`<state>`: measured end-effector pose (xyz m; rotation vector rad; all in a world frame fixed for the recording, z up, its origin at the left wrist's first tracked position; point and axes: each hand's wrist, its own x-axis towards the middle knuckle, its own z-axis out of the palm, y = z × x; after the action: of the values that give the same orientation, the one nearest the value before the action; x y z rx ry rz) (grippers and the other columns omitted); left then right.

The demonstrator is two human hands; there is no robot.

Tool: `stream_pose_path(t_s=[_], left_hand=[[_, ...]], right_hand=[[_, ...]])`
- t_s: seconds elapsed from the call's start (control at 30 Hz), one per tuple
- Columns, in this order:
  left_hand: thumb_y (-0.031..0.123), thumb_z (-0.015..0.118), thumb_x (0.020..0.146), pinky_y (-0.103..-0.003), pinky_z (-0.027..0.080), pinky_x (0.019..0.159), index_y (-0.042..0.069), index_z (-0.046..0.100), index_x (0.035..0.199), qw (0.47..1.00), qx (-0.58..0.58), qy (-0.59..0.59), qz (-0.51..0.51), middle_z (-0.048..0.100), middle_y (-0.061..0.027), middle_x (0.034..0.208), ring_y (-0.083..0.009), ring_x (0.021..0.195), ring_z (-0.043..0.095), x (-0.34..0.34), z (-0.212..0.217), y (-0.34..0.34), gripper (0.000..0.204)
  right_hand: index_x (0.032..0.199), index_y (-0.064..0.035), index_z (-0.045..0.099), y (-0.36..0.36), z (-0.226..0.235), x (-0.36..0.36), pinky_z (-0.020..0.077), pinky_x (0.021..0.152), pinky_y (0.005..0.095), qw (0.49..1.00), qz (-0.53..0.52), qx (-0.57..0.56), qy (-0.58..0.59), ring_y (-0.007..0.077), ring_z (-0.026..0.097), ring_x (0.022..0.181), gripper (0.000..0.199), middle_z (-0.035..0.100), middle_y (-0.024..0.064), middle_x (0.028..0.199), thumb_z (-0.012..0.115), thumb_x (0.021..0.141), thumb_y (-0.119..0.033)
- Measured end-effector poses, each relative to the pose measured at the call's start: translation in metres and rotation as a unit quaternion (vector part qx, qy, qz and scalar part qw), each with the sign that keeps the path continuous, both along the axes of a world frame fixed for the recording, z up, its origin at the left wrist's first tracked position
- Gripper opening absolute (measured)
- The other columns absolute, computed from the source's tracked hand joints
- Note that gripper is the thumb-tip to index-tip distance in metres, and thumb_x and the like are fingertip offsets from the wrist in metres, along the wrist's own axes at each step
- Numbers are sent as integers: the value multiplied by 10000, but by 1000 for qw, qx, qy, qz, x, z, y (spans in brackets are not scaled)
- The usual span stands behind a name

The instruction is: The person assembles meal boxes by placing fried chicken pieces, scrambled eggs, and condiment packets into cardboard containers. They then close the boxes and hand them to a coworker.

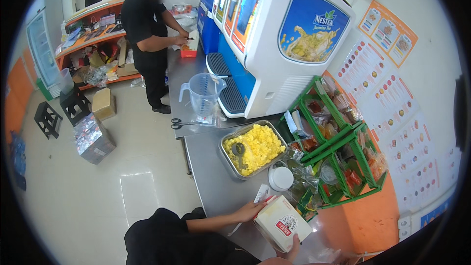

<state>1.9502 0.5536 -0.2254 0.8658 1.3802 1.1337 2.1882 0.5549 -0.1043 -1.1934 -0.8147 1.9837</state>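
A closed white takeaway box [283, 222] with a red emblem on its lid is between my hands, low over the steel counter [208, 167]. My left hand [250, 211] grips its left edge, fingers against the side. At the lower right edge, my right hand [291, 250] holds the box with its thumb up along the side. A white paper slip [263, 193] sticks up just beyond my left fingers. Farther off lies a metal tray [226, 159] of scrambled egg [260, 142], with a metal scoop [239, 151] resting in it. A white round-lidded tub [280, 178] stands between tray and box.
Green baskets [338, 167] of sauce packets line the wall side. Behind the tray stand a drink dispenser [294, 44], a clear measuring jug [202, 93] and black scissors [177, 123]. A co-worker [147, 34] handles a red-and-white box [189, 49] at the far counter. Cartons [94, 140] sit on the floor.
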Motion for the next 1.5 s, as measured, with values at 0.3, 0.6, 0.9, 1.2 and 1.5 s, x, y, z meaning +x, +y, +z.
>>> stream_pose_path(t_s=[0.3, 0.6, 0.9, 1.2, 1.5], left_hand=[[373, 328, 1046, -310, 281, 1105, 92, 281, 1512, 984, 80, -72, 142, 427, -161, 1470, -246, 1333, 413, -142, 100, -154, 547], [278, 387, 1036, -309, 259, 1128, -19, 120, 1516, 953, 63, -7, 295, 318, -180, 1525, -231, 1404, 306, -402, 122, -276, 624], [420, 465, 957, -382, 320, 1089, 29, 185, 1508, 954, -11, 15, 300, 441, -188, 1415, -243, 1300, 437, -662, 100, -274, 731], [408, 400, 984, -365, 371, 1046, 59, 549, 1326, 961, -78, -140, 224, 591, -79, 1303, -206, 1218, 523, -797, 81, -158, 511], [389, 383, 989, -364, 372, 1051, 52, 545, 1329, 990, -42, -93, 100, 569, -96, 1334, -228, 1228, 521, -882, 8, 15, 505]], right_hand=[[1441, -99, 362, -68, 36, -146, 401, 1016, 575, 988, 125, -71, 54, 351, 499, 1250, 627, 504, 160, 1378, 518, 930, -426], [1420, -62, 386, -136, 26, -433, 381, 1040, 526, 949, 287, -66, 114, 310, 515, 1244, 597, 525, 139, 1367, 510, 952, -410], [1404, -120, 420, -146, 11, -684, 337, 1045, 535, 961, 255, -70, 77, 279, 478, 1269, 649, 527, 99, 1365, 565, 901, -503], [1361, -132, 454, -69, -27, -815, 341, 1032, 534, 988, 141, -58, 27, 284, 496, 1221, 713, 553, 104, 1299, 645, 822, -556], [1394, -172, 361, 12, -43, -889, 370, 942, 508, 998, -34, -52, -6, 239, 503, 1148, 786, 535, 70, 1243, 654, 797, -590]])
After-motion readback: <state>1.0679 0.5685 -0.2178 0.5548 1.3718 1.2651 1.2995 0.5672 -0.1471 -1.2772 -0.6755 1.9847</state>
